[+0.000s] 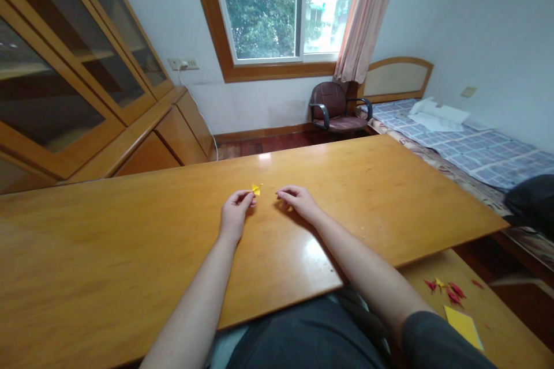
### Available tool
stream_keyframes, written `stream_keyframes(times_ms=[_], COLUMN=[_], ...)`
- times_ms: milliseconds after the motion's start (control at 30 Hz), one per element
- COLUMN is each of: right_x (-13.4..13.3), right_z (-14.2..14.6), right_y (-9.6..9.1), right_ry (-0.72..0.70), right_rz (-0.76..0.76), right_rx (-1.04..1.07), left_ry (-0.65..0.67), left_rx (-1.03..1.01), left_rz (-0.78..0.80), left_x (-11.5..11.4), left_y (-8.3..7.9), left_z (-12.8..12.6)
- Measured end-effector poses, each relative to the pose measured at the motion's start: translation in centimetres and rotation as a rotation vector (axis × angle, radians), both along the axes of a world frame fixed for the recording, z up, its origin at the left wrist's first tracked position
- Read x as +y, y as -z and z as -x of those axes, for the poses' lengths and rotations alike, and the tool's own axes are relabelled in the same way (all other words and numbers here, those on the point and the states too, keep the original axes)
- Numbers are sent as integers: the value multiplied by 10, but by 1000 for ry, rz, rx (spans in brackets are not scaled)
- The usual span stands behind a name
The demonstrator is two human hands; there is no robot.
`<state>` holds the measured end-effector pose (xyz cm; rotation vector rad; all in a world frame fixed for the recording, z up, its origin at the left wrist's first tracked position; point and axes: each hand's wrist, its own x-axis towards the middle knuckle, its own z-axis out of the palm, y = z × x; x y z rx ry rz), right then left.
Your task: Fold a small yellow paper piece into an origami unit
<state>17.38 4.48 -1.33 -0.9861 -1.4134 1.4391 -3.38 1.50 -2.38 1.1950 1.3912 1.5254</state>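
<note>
A small folded yellow paper crane (256,189) is pinched by its left end between the thumb and fingers of my left hand (236,210), just above the wooden table (142,242). A thin yellow point of it sticks out to the right. My right hand (298,200) is a short way right of the crane, not touching it. Its fingers are loosely bent and slightly apart, and I see nothing held in them.
On a lower wooden surface (511,323) at the right lie several red folded paper pieces (454,293), a small yellow one (440,282) and a yellow paper stack (463,327). Beyond the table are a chair (331,106), a bed (467,138) and a glass-door cabinet (121,144).
</note>
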Motion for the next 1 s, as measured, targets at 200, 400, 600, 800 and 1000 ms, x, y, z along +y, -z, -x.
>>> stream_keyframes(times_ms=[200, 400, 600, 800, 1000], right_x=[-1, 0, 1, 1, 1], right_z=[0, 1, 0, 1, 1], right_y=[-1, 0, 0, 1, 5], right_ry=[-4, -10, -7, 8, -19], right_rz=[-2, 9, -22, -58, -161], right_rx=[-12, -22, -21, -19, -96], left_ry=[-85, -76, 39, 162, 197], left_rx=[-132, -194, -23, 243, 407], left_rz=[-25, -2, 17, -49, -113], left_x=[4, 3, -1, -7, -9], left_y=[3, -2, -1, -4, -5], left_z=[6, 5, -1, -7, -8])
